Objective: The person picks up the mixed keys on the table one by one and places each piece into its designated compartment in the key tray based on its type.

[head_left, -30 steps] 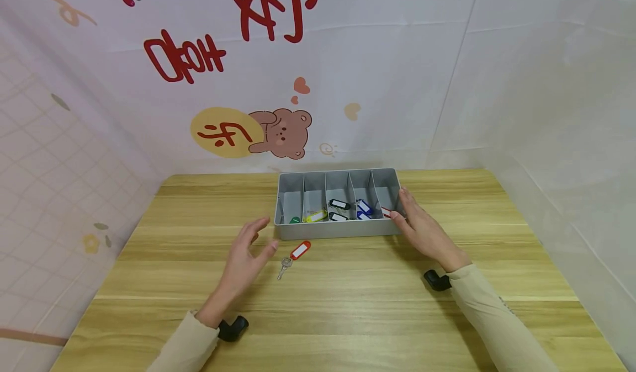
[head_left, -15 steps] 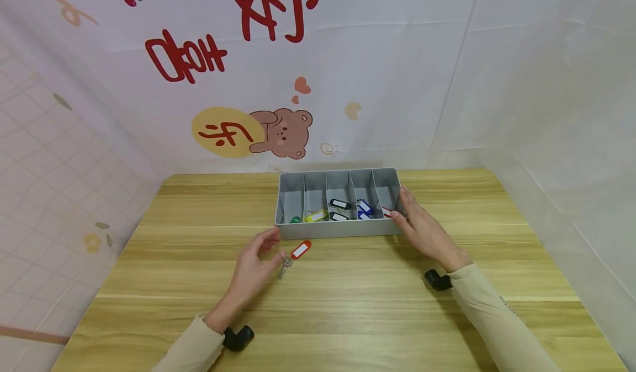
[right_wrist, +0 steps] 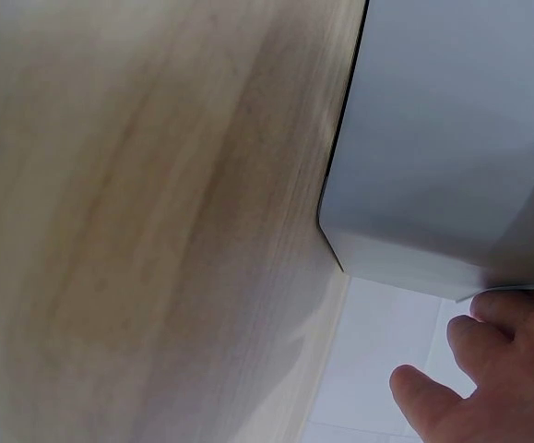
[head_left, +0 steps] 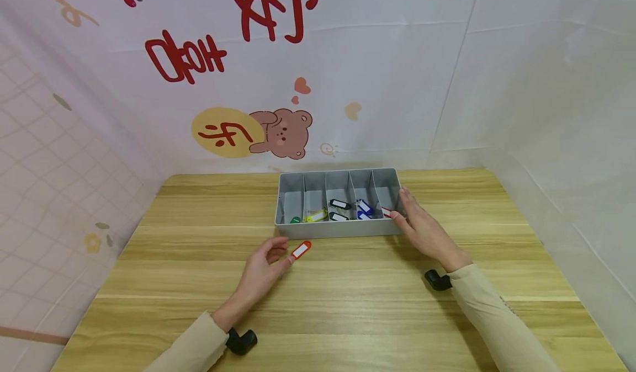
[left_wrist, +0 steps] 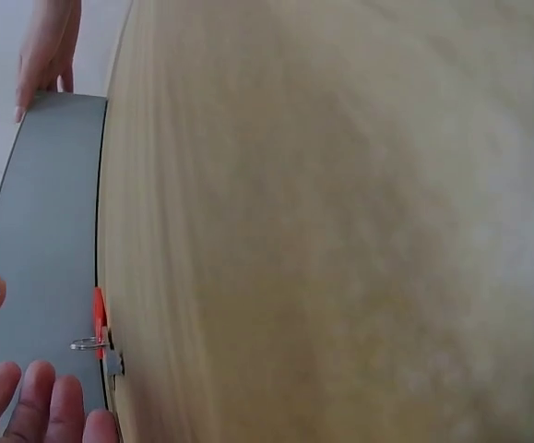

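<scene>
A key with a red tag (head_left: 300, 250) lies on the table in front of a grey compartment tray (head_left: 338, 229). My left hand (head_left: 262, 272) is over its key end, thumb and fingers apart; the thumb hides most of the key in the head view. In the left wrist view the split ring (left_wrist: 86, 344) and a bit of the key (left_wrist: 114, 362) show beyond the fingers. My right hand (head_left: 428, 238) holds the tray's right front corner, thumb on the front rim and fingers along the end wall.
Inside the tray, from left, lie a green tag (head_left: 295, 219), a yellow tag (head_left: 317, 216), black tags (head_left: 340, 203), blue tags (head_left: 365, 206) and a red tag (head_left: 386, 212), each colour in its own compartment. A white printed curtain (head_left: 387, 74) hangs behind the wooden table (head_left: 348, 306).
My left hand has moved right and lower to the key, its thumb now covering the key beside the red tag. The right hand and the tray have stayed put.
</scene>
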{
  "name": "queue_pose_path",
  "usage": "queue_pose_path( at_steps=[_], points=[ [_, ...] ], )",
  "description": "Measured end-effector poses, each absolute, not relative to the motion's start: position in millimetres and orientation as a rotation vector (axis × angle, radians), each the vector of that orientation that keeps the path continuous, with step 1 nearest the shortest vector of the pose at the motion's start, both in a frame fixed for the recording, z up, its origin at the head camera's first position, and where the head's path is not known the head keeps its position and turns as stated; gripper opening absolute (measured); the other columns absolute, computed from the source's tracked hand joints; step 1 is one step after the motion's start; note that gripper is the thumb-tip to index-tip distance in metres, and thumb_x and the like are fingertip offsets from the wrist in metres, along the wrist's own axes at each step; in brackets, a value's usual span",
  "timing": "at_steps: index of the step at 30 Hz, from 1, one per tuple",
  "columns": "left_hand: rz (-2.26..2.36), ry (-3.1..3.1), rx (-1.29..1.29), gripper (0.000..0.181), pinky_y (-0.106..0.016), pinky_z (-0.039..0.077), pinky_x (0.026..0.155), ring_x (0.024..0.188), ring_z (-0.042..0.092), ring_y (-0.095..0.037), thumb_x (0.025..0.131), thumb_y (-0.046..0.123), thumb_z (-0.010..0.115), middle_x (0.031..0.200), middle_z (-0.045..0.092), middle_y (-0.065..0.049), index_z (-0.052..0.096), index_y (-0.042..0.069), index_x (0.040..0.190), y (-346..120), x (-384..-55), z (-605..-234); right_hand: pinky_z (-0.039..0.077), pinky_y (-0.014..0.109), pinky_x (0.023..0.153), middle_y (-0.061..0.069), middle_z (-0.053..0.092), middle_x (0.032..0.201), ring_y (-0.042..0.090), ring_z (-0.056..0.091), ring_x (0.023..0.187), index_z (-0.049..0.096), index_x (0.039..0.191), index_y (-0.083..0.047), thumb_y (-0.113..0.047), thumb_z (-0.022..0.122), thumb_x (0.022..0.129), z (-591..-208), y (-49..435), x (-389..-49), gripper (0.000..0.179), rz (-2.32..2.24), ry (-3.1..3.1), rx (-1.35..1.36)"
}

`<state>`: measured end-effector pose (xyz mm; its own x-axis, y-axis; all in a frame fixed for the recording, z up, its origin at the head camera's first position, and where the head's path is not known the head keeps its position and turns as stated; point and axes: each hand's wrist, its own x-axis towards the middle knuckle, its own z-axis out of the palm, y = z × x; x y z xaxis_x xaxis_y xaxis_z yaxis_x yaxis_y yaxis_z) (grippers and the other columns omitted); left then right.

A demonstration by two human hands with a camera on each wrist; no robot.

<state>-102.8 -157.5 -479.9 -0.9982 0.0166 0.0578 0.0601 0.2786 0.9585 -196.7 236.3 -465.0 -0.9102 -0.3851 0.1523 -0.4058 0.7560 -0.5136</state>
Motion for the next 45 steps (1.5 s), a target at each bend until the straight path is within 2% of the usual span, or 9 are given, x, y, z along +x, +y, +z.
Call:
queue_pose_path(
  at_steps=[8, 15, 23, 34, 45],
  points=[
    [-1.715, -2.598, -0.085, 0.043, -0.047, 0.05, 0.104, 0.115, 0.066, -0.032, 0.088, 0.0, 0.079, 0.124, 0.068, -0.018, 0.065, -0.005, 0.128, -156.9, -105.0, -480.2, 0.021, 0.061, 0.121, 0.019, 0.009, 0.171, 0.041, 0.014, 0.156, 0.015, 0.162, 0.006, -0.038, 0.043, 0.112, -463.4, 235.2, -196.0, 0.073, 0.862, -2.905, 0.655],
    [-1.542, -2.742, -0.08, 0.039, -0.048, 0.052, 0.099, 0.11, 0.065, -0.029, 0.086, 0.004, 0.081, 0.116, 0.069, -0.012, 0.069, -0.002, 0.123, -157.9, -107.9, -480.6, 0.02, 0.06, 0.121, 0.018, 0.008, 0.172, 0.039, 0.012, 0.157, 0.015, 0.162, 0.006, -0.039, 0.043, 0.112, -462.8, 235.1, -195.3, 0.073, 0.872, -2.91, 0.653],
    [-1.434, -2.791, -0.111, 0.03, -0.046, 0.053, 0.093, 0.102, 0.066, -0.024, 0.086, 0.002, 0.08, 0.109, 0.069, -0.008, 0.073, 0.002, 0.115, -158.8, -110.6, -481.3, 0.02, 0.061, 0.121, 0.021, 0.01, 0.171, 0.041, 0.013, 0.157, 0.015, 0.162, 0.006, -0.04, 0.043, 0.112, -462.5, 234.7, -195.2, 0.074, 0.874, -2.905, 0.65],
    [-1.306, -2.819, -0.172, 0.021, -0.038, 0.051, 0.083, 0.092, 0.063, -0.02, 0.084, 0.002, 0.079, 0.099, 0.067, -0.005, 0.076, 0.005, 0.105, -157.2, -111.1, -482.4, 0.019, 0.06, 0.122, 0.017, 0.007, 0.172, 0.04, 0.012, 0.157, 0.013, 0.163, 0.005, -0.043, 0.043, 0.112, -464.0, 235.0, -195.7, 0.076, 0.876, -2.923, 0.645],
    [-1.258, -2.816, -0.207, 0.013, -0.038, 0.054, 0.083, 0.09, 0.066, -0.02, 0.085, -0.001, 0.079, 0.094, 0.069, -0.001, 0.077, 0.01, 0.091, -158.5, -114.8, -485.4, 0.019, 0.06, 0.122, 0.015, 0.005, 0.172, 0.039, 0.011, 0.157, 0.011, 0.163, 0.004, -0.045, 0.04, 0.112, -464.5, 235.8, -195.6, 0.077, 0.872, -2.94, 0.633]
  ],
)
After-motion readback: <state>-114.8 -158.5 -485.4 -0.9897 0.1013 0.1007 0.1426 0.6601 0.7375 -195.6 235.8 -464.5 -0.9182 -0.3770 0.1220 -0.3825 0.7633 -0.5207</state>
